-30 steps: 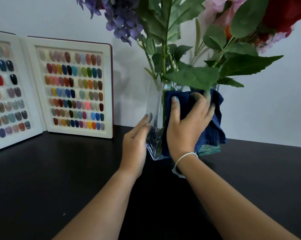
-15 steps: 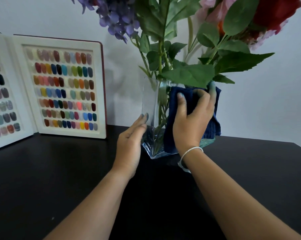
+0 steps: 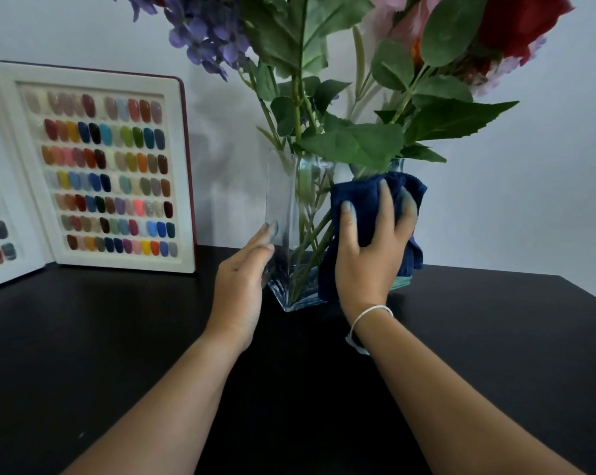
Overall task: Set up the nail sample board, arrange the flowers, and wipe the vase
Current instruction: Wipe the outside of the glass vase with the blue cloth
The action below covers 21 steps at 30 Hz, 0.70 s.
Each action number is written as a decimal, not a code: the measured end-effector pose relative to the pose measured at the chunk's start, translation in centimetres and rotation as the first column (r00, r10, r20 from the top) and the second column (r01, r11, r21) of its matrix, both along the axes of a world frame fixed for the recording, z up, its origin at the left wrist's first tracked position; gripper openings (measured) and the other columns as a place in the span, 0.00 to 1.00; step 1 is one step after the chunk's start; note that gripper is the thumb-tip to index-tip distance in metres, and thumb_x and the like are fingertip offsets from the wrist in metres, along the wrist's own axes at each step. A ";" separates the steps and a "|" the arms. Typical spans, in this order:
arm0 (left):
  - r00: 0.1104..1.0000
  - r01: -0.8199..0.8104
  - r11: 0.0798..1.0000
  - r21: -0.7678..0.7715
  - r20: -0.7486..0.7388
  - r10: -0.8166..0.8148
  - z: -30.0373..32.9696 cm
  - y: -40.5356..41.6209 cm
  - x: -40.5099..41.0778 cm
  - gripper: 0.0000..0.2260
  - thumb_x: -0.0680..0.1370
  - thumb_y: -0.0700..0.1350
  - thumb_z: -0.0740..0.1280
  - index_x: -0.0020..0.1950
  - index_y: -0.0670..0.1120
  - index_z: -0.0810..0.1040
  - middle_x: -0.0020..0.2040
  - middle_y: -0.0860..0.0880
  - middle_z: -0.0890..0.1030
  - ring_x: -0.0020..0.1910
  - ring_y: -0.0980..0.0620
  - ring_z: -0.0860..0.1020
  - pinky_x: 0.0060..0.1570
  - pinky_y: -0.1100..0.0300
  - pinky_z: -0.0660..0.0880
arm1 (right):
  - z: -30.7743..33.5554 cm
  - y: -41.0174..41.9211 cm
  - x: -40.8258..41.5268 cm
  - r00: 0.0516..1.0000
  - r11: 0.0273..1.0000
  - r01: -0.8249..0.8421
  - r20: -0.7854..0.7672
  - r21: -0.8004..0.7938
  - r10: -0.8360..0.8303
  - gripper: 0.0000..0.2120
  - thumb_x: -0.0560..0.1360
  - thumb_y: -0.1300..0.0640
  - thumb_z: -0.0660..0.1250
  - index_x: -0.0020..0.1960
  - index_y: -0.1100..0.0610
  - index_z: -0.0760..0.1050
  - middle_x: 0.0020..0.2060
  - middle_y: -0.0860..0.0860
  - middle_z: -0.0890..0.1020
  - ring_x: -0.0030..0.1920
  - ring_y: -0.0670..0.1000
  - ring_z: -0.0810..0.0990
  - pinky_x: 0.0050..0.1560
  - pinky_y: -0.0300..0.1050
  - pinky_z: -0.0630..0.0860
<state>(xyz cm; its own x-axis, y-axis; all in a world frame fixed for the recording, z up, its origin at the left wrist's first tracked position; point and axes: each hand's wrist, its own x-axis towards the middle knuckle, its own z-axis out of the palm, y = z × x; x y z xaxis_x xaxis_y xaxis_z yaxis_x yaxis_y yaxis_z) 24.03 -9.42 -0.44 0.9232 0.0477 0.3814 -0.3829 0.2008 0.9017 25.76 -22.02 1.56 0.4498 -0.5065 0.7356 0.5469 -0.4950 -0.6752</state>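
1. The right hand [image 3: 368, 255] is pressing a blue cloth [image 3: 365, 200] on the glass vase [image 3: 283, 214], fingers spread and slightly curled.
2. The left hand [image 3: 241, 269] is bracing the vase with straight fingers, toward the desk's [image 3: 84, 337] back edge.
3. A hard push risks tipping the top-heavy flowers [image 3: 324, 63].

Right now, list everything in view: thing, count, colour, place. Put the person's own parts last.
nail sample board: one, white frame with many coloured tips, standing open at the left against the wall
vase: one, clear glass, on the table at centre
flowers: one bunch, purple, pink and red with green leaves, in the vase
cloth: one, dark blue, against the vase's right face
table: one, black
bracelet: one, white, right wrist
left hand: flat against the vase's left side
right hand: pressing the cloth to the vase
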 end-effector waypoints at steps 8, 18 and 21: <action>1.000 0.001 1.000 -0.002 0.002 -0.001 0.0 0.0 0.0 0.14 0.77 0.44 0.57 0.58 0.54 0.76 0.69 0.54 0.71 0.67 0.60 0.67 0.69 0.49 0.64 | -0.7 0.2 -0.6 0.993 0.989 0.104 -0.048 -0.102 -0.109 0.23 0.75 0.50 0.62 0.69 0.47 0.63 0.72 0.52 0.60 0.70 0.47 0.57 0.66 0.47 0.53; 1.000 0.020 1.000 -0.001 0.006 -0.020 0.0 0.1 -0.1 0.14 0.77 0.43 0.58 0.58 0.54 0.76 0.69 0.53 0.71 0.68 0.59 0.67 0.70 0.49 0.62 | -2.4 -0.6 -2.3 0.991 0.972 -0.003 -0.130 -0.236 -0.028 0.20 0.73 0.62 0.66 0.64 0.52 0.70 0.59 0.54 0.68 0.60 0.51 0.66 0.60 0.38 0.60; 1.000 0.019 1.000 -0.006 0.000 -0.019 0.0 0.1 0.0 0.13 0.77 0.43 0.58 0.58 0.54 0.76 0.69 0.53 0.71 0.68 0.58 0.67 0.70 0.48 0.63 | -2.7 -1.6 -3.2 0.981 0.942 -0.094 -0.189 -0.321 0.034 0.19 0.73 0.63 0.66 0.62 0.53 0.73 0.53 0.47 0.67 0.57 0.47 0.66 0.58 0.32 0.61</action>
